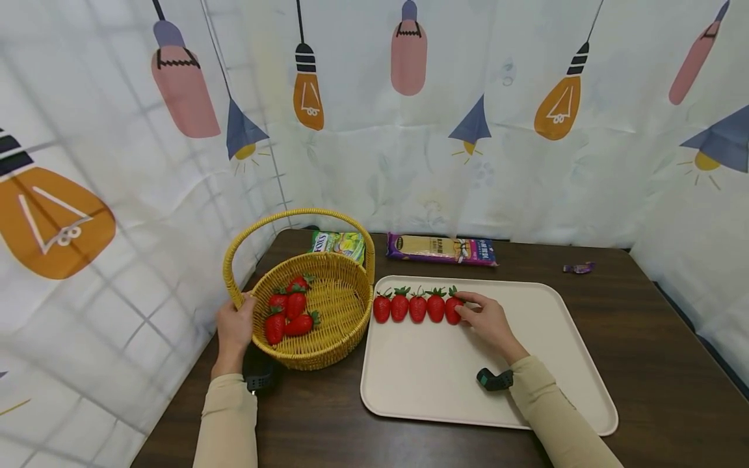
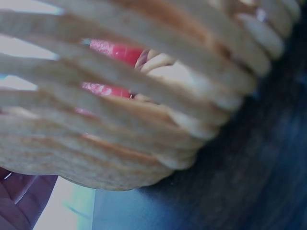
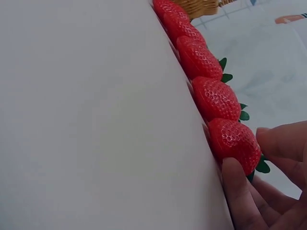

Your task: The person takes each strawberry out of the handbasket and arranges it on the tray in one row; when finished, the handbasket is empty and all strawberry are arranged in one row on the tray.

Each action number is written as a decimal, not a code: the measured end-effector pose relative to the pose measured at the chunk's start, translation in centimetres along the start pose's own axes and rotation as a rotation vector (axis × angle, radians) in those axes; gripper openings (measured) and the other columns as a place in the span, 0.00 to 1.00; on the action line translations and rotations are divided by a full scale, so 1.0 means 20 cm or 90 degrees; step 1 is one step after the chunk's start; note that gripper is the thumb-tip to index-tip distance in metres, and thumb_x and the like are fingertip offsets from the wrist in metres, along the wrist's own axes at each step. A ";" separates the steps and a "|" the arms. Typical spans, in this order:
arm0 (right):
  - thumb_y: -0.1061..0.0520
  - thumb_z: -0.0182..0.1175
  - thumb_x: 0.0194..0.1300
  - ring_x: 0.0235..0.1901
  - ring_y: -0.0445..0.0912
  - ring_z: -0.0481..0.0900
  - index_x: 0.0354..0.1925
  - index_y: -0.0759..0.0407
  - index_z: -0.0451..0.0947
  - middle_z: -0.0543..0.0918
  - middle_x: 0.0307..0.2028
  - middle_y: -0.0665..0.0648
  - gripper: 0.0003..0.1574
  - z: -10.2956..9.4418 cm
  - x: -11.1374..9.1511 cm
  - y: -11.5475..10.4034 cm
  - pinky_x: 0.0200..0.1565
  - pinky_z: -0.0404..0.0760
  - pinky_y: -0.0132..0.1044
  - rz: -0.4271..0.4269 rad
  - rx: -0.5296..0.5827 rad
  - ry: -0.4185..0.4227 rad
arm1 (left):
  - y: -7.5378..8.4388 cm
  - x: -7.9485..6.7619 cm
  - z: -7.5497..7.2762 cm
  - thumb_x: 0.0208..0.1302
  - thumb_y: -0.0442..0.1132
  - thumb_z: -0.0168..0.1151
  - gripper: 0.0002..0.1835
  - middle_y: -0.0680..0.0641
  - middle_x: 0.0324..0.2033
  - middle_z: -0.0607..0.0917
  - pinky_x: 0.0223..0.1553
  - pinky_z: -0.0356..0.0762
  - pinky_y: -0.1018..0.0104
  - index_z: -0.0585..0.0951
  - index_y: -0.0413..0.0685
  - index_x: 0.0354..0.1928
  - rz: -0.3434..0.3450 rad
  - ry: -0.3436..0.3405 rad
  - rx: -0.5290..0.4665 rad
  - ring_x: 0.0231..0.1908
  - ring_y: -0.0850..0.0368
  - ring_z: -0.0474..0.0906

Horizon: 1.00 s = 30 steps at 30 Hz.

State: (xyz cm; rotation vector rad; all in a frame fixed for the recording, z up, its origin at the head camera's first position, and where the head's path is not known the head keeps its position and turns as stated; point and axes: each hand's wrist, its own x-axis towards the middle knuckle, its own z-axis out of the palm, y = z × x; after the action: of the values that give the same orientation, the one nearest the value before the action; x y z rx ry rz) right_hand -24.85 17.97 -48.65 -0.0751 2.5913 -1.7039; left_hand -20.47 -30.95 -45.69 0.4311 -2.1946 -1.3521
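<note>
My left hand (image 1: 234,326) grips the left rim of a yellow woven basket (image 1: 345,335), by the foot of its tall handle. Several red strawberries (image 1: 296,304) lie inside on the left. Through blurred basket slats (image 2: 120,120), the left wrist view shows patches of red. On a cream tray (image 1: 445,370), several strawberries stand in a row along the far left edge, leaves away from me. My right hand (image 1: 488,322) pinches the rightmost strawberry (image 3: 234,143) between thumb and fingers; it touches the tray beside its neighbour (image 3: 216,98).
Behind the basket lies a green snack packet (image 1: 339,244). A long purple-and-yellow packet (image 1: 441,250) lies beyond the tray, and a small purple wrapped sweet (image 1: 579,268) at the back right. Printed curtains (image 1: 374,156) stand behind the dark wooden table (image 1: 316,416).
</note>
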 end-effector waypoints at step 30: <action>0.58 0.56 0.71 0.42 0.62 0.81 0.53 0.67 0.78 0.82 0.49 0.65 0.17 0.25 -0.07 -0.49 0.38 0.83 0.46 -0.089 0.152 -0.120 | 0.00 0.00 -0.01 0.68 0.42 0.55 0.16 0.48 0.17 0.71 0.22 0.65 0.67 0.78 0.33 0.30 0.011 -0.004 0.002 0.16 0.61 0.64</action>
State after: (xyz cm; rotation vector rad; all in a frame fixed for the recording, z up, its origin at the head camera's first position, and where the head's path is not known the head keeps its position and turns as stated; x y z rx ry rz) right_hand -22.96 9.70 -41.65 -0.3964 2.2818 -1.9341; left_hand -20.32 -31.10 -45.64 0.4077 -2.2017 -1.3421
